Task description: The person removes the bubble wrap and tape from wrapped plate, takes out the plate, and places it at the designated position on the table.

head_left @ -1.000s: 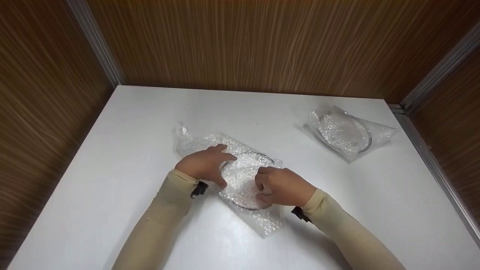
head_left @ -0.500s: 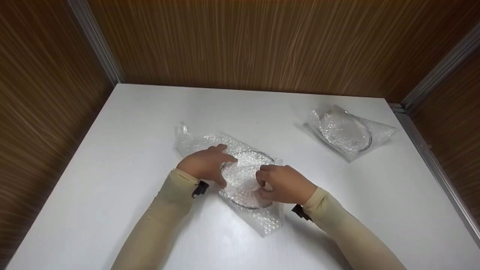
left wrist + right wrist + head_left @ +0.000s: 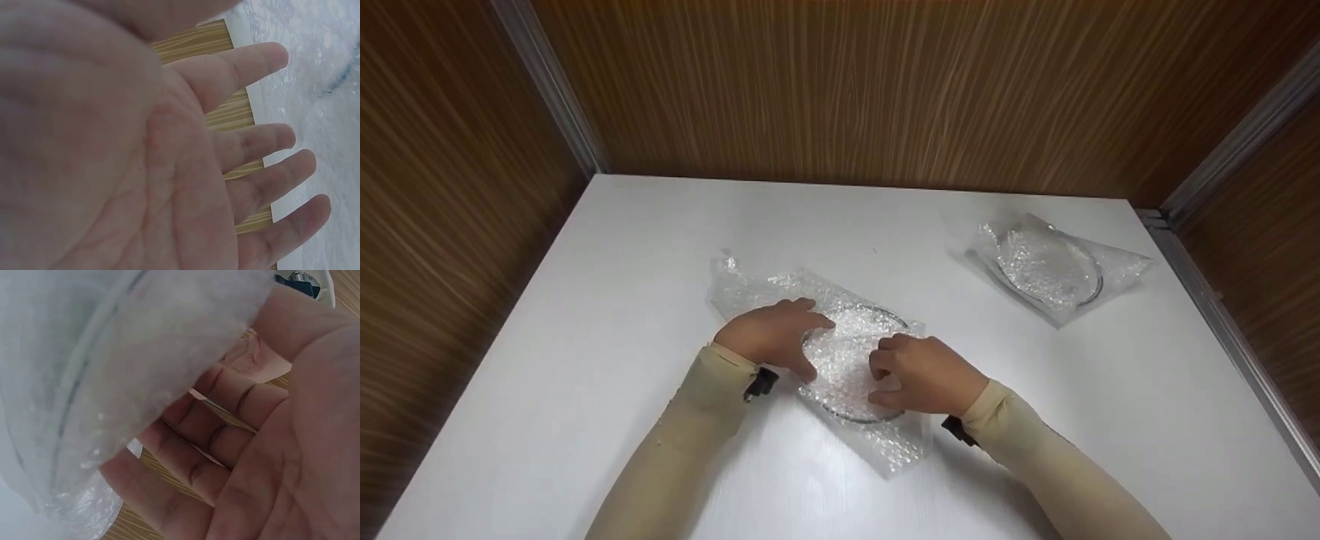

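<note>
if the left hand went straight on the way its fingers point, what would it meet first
The left hand would most likely meet the near bubble-wrapped package; in the left wrist view its fingertips point toward it. Depth is unclear, so they may already touch it.

My head camera looks forward and down at the tabletop [image 3: 682,210]; wrist cameras look closely across my left hand [image 3: 163,163] and right hand [image 3: 275,461]; all share the bubble wrap [image 3: 846,360].

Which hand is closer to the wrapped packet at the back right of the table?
The right hand. It is at the right side of the nearer packet, in front and left of the back packet; the left hand is farther left, at the nearer packet's left side.
</note>
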Demonstrator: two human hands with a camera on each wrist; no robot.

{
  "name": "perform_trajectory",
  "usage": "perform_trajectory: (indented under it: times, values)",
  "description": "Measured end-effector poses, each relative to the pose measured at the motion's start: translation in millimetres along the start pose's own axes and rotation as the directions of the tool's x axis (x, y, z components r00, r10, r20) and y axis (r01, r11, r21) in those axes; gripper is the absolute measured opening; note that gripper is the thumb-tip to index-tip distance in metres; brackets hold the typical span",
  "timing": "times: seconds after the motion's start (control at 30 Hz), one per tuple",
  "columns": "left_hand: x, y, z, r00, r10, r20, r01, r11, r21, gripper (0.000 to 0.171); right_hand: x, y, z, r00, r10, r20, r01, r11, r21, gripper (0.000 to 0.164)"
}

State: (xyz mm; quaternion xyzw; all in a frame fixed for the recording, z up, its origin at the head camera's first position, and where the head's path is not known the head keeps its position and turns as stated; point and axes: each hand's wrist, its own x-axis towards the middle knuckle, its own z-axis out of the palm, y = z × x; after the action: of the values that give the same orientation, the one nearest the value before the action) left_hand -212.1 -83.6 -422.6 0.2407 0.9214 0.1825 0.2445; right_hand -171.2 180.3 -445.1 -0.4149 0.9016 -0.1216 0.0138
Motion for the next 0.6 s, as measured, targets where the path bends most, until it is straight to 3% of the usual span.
perform_trajectory:
  times: [0.17, 0.37, 0.6]
  values:
    - [-1.6, 4.3, 0.4, 0.999, 0.042, -0.027, -0.042, 0.999, -0.001, 0.075, 0, 0, 1, 1.000, -0.011, -0.009, 0.011, 1.000, -0.004, 0.016]
    - [-1.5, 10.3, 1.2, 0.994, 0.104, -0.019, -0.103, 0.994, 0.041, 0.068, -1, -1, 7, 0.996, -0.051, -0.070, 0.046, 0.995, -0.084, 0.018]
    - [-0.4, 12.2, 3.0, 0.997, 0.081, 0.017, -0.081, 0.996, 0.021, 0.071, 1, -4, 8, 0.995, -0.069, -0.078, 0.062, 0.994, -0.090, 0.020]
